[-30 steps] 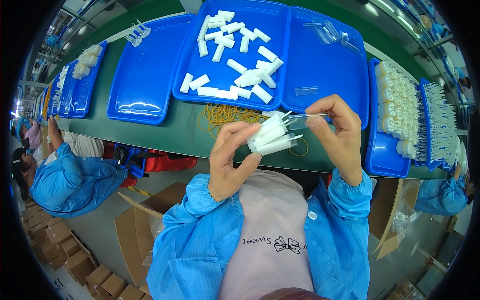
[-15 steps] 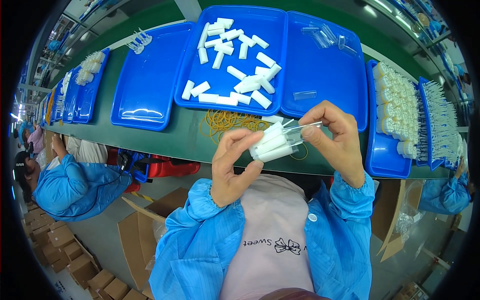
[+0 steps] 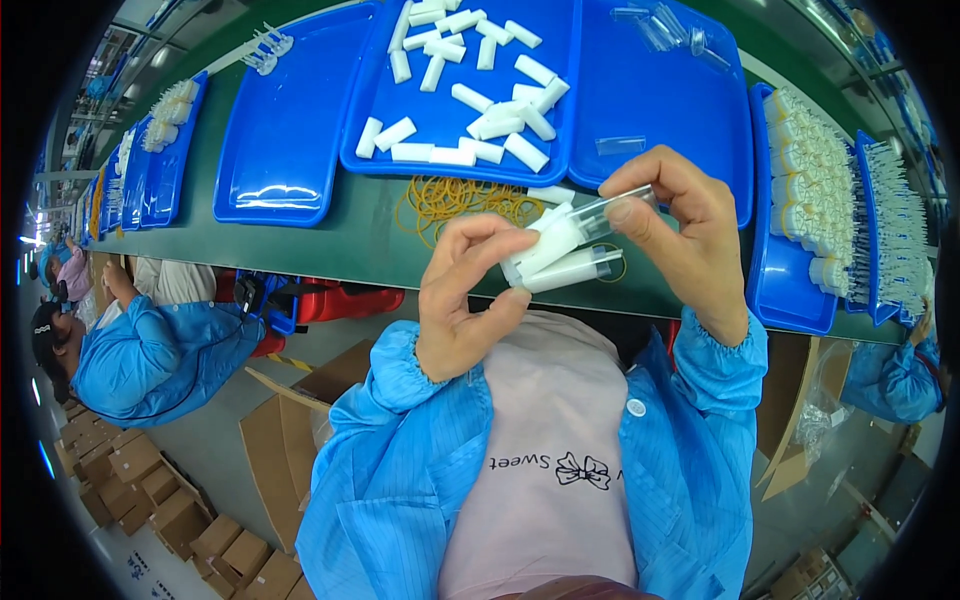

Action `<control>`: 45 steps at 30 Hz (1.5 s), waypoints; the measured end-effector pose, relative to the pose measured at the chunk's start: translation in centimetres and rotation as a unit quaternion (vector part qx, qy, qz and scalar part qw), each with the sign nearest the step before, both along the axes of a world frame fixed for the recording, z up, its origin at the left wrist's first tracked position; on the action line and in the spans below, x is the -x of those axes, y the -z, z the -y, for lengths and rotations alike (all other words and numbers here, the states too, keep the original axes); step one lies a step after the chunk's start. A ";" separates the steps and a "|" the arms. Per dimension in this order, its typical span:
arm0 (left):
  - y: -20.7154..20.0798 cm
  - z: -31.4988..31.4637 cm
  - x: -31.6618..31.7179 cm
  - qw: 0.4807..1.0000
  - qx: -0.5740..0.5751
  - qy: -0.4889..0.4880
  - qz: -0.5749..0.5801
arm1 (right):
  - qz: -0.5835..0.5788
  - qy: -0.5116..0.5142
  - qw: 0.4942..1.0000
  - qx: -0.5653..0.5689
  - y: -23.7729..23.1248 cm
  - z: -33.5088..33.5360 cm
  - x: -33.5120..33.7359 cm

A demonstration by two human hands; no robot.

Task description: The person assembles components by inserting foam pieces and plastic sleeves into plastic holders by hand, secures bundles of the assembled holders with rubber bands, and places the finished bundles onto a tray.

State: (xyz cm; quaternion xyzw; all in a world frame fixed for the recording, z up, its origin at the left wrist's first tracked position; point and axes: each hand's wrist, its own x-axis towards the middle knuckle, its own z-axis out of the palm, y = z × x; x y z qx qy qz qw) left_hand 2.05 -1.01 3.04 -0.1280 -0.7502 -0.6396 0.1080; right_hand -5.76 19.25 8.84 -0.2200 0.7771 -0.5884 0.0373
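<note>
Green table (image 3: pixel 330 240) carries blue trays (image 3: pixel 285 140); both hands (image 3: pixel 470 295) (image 3: pixel 680 230) pinch white tubes (image 3: pixel 560 255) at opposite ends, held level above rubber bands (image 3: pixel 450 200).

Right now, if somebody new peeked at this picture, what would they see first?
First, the two bare hands in the middle: the left hand and the right hand together hold a small bundle of white plastic tubes with clear caps. Just behind them lies a tangle of yellow rubber bands on the green table. Farther back, a bright blue plastic tray holds loose white tubes.
</note>
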 end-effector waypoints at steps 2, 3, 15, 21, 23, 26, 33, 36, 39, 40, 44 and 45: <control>0.0 0.2 0.2 1.000 -0.002 0.000 0.008 | 0.008 -0.003 1.000 0.003 -0.1 0.2 0.1; 0.1 0.3 0.3 1.000 -0.004 0.010 0.010 | 0.008 -0.013 1.000 -0.004 -0.2 0.2 0.2; 0.7 1.2 0.6 1.000 0.009 0.005 0.022 | -0.020 -0.031 0.997 -0.065 -0.3 0.0 0.0; 0.9 0.4 0.6 0.994 -0.095 -0.037 0.030 | 0.087 -0.024 0.993 0.073 1.9 -0.5 0.3; 1.0 0.3 0.6 0.993 -0.114 -0.037 0.012 | 0.119 -0.019 0.984 0.128 2.2 -0.6 0.2; 1.2 0.1 0.5 0.950 -0.297 0.022 0.090 | 0.142 -0.029 0.977 0.159 2.3 -0.5 0.4; 1.7 0.6 0.1 0.924 -0.325 0.062 0.193 | 0.133 0.005 0.979 0.154 2.2 -0.7 -0.3; 1.8 0.6 0.2 0.913 -0.344 0.067 0.207 | 0.122 0.014 0.983 0.137 2.1 -0.7 -0.5; 1.3 0.4 0.4 0.917 -0.336 0.040 0.212 | 0.105 0.035 0.988 0.110 2.1 -0.5 -0.7; 1.2 0.3 0.4 0.914 -0.348 0.036 0.207 | 0.098 0.048 0.989 0.099 2.0 -0.4 -0.7; 1.2 0.4 0.4 0.911 -0.350 0.045 0.214 | 0.057 0.030 0.995 0.080 2.5 -1.1 -0.3; 1.3 0.5 0.4 0.911 -0.350 0.044 0.214 | 0.040 0.044 0.996 0.062 2.4 -1.1 -0.4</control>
